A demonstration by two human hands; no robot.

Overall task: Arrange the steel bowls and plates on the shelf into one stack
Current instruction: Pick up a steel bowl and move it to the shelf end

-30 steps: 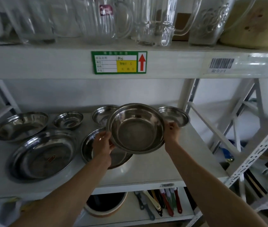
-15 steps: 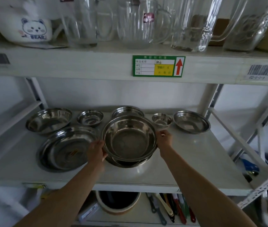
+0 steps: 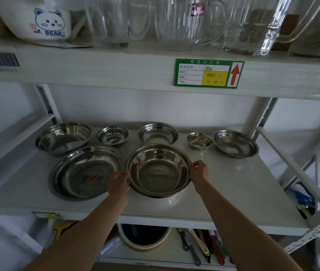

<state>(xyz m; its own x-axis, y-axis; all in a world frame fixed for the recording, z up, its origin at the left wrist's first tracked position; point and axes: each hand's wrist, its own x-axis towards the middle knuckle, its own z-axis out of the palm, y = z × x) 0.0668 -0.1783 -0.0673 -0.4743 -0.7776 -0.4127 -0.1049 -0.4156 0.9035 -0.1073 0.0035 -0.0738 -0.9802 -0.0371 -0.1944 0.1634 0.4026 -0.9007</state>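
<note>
The fingers (image 3: pixel 125 174) of the left hand (image 3: pixel 118 182) curled over the left rim of a wide steel bowl (image 3: pixel 159 170), and the fingers of the right hand (image 3: pixel 199 171) pinched its right rim, so both hands were closed on the one bowl. A second earlier that bowl had been held tilted in the air in front of the far row; half a second earlier it was coming down over the plate at the near middle of the shelf (image 3: pixel 233 188). Now it sat level on that plate (image 3: pixel 155 195), of which only a thin edge showed beneath its near side. In my judgement the stack had its first two pieces, though neither hand had let go.

Just left of the pair lay the large flat plate (image 3: pixel 85 171) with a red sticker. Along the far edge, from left to right, stood a broad bowl (image 3: pixel 63 136), a small bowl (image 3: pixel 112 135), a medium bowl (image 3: pixel 158 133), a tiny bowl (image 3: pixel 199 140) and a shallow dish (image 3: pixel 235 143), all apart from one another and not yet stacked. Much of the task remained.
</note>
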